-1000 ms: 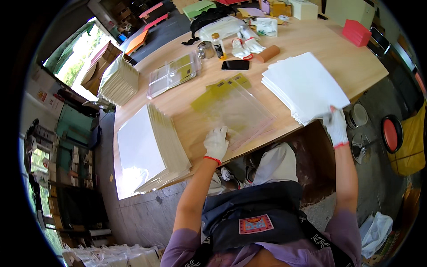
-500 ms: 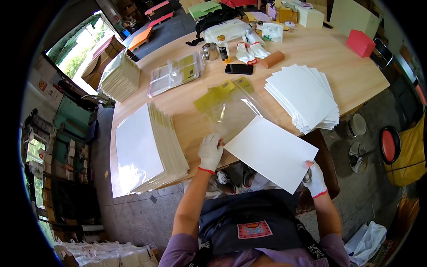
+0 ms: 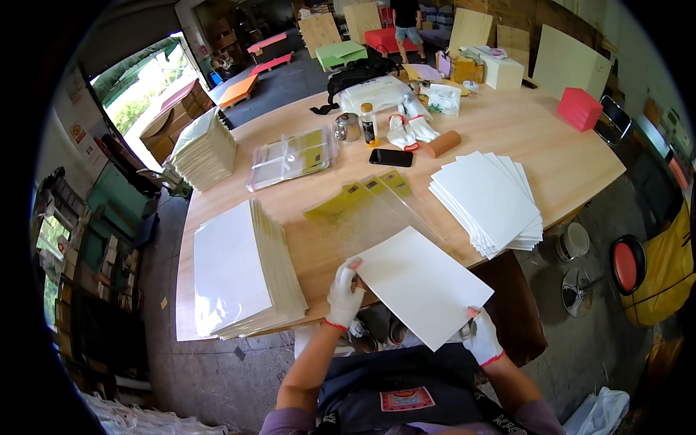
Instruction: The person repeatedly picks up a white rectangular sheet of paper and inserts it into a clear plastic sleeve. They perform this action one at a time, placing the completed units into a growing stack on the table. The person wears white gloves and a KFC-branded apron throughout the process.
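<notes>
A white rectangular board (image 3: 424,290) is tilted over the table's front edge. My right hand (image 3: 482,337), in a white glove with bare fingertips, is closed on its right end, thumb on top. My left hand (image 3: 344,296), gloved alike, has its fingers closed at the board's left corner; the fingers beneath are partly hidden. Just beyond the board lie clear plastic sleeves (image 3: 384,217) with yellow-green ends, overlapping on the table. To the right is a fanned stack of white boards (image 3: 489,199). On the left stands a tall stack of sleeved boards (image 3: 232,261).
Farther back on the wooden table (image 3: 290,206) are a packet of sleeves (image 3: 293,159), a phone (image 3: 391,158), a bottle (image 3: 369,125), a metal pot (image 3: 348,127), spare gloves (image 3: 409,132) and a brown roll (image 3: 442,143). A stool (image 3: 629,262) stands right. Someone (image 3: 407,29) is in the background.
My view has tilted up, bringing a person in the background into sight. The board has shifted left relative to the table, and my left fingers have come up to its corner.
</notes>
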Motion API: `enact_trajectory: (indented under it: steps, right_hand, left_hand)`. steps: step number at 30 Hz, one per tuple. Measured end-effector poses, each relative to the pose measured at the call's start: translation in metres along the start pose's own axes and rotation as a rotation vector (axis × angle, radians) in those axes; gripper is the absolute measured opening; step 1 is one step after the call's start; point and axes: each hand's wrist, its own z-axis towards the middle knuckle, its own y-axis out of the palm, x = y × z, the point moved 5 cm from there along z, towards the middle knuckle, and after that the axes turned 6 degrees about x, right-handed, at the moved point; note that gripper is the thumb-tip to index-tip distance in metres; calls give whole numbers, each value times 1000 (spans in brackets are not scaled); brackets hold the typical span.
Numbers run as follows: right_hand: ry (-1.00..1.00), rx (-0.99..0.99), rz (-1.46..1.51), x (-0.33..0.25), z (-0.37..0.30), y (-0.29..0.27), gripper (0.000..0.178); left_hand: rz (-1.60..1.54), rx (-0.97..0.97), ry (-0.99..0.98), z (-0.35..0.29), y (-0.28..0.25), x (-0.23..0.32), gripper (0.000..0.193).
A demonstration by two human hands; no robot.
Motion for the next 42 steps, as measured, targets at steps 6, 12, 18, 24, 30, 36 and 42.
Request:
enact_trajectory:
  steps: [6,12,18,24,30,36,42]
  right_hand:
    - [57,-222,-76,-12,-45,26,27]
    - [64,-207,-239,-14,-61,44,31]
    - [194,-224,-88,80,-2,38,37]
    - [441,-268,140,106,5,73,37]
    - [-24,-598,-1032,72,-18,122,20]
    - [-963,-797,-1812,104,-15,172,18]
    - [-915,-935,-1854,114,-12,179,16]
  left_hand:
    - [-988,272,-869,-73,71,-49,40]
    - [-699,-449,-522,-98,100,-31,38]
    - [-656,-514,-882,-159,88,-12,24]
    - [-864,-178,-1236,-166,70,-35,21]
    - [-833,-52,-1142,-162,12,-61,19]
    - [-706,-243,-985,-162,2,-98,27]
    - [-763,-198,-1209,-152,-8,-83,21]
